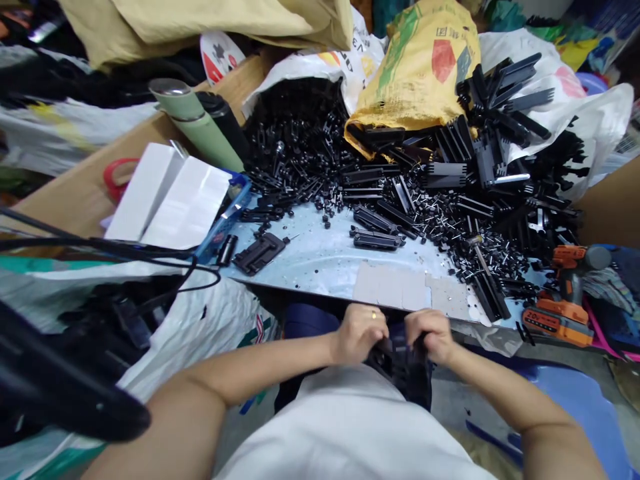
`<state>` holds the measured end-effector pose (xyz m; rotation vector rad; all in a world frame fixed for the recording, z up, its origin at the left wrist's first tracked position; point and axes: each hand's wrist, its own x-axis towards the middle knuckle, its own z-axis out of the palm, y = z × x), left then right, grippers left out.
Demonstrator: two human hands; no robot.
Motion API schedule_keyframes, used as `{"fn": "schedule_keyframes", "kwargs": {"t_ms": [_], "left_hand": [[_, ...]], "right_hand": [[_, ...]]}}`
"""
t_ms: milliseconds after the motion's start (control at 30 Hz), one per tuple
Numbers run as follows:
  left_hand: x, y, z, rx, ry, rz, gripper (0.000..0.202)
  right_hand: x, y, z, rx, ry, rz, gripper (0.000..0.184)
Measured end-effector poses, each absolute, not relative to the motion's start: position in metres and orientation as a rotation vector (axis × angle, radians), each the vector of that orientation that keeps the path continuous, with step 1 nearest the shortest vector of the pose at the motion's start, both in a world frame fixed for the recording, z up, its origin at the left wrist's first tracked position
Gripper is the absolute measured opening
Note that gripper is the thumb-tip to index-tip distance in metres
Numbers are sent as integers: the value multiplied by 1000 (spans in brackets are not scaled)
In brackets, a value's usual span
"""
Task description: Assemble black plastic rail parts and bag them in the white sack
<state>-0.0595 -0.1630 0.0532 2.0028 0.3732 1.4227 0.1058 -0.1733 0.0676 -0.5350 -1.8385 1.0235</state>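
Note:
My left hand (359, 331), with a ring on one finger, and my right hand (431, 333) are both closed on a black plastic part (403, 363) held low in my lap, just below the near edge of the pale blue worktable (320, 257). The part's shape is mostly hidden by my fingers. On the table beyond lie a flat black clip assembly (259, 253) and two long black strips (376, 238). A large heap of small black plastic pieces (450, 220) covers the table's far and right side.
An orange cordless drill (563, 303) lies at the right table edge. A yellow sack (425, 67) and white bags spill black parts at the back. White boxes (170, 200), a green flask (197, 123) and red scissors (117, 177) sit left. Black cables cross at left.

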Motion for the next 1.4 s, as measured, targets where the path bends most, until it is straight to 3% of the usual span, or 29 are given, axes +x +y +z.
{"fn": "schedule_keyframes", "kwargs": {"t_ms": [167, 300, 500, 633, 767, 933, 1033, 1167, 1400], "left_hand": [[-45, -164, 38, 2013, 564, 1721, 54], [-49, -123, -5, 2563, 746, 1765, 58], [-48, -68, -39, 2995, 1105, 713, 35], [-50, -37, -22, 2775, 1401, 628, 38], [-93, 10, 3, 2224, 2008, 663, 31], [-168, 59, 18, 1762, 2483, 413, 32], [-181, 61, 20, 1828, 2420, 346, 30], [-165, 33, 29, 1920, 2248, 431, 25], [-121, -49, 48, 2502, 1523, 466, 9]], "right_hand": [[56, -159, 7, -753, -1361, 819, 49], [73, -78, -6, -926, -1725, 562, 34], [111, 53, 21, -1462, -2534, -35, 35], [105, 75, 35, -1661, -2580, -76, 32], [111, 59, 50, -1543, -2106, 231, 31], [119, 6, 59, -1472, -1446, 1428, 47], [116, -27, 52, -1395, -1213, 1780, 43], [109, -50, 34, -1326, -1046, 1839, 45], [120, -80, 0, -1169, -1204, 1378, 50]]}}
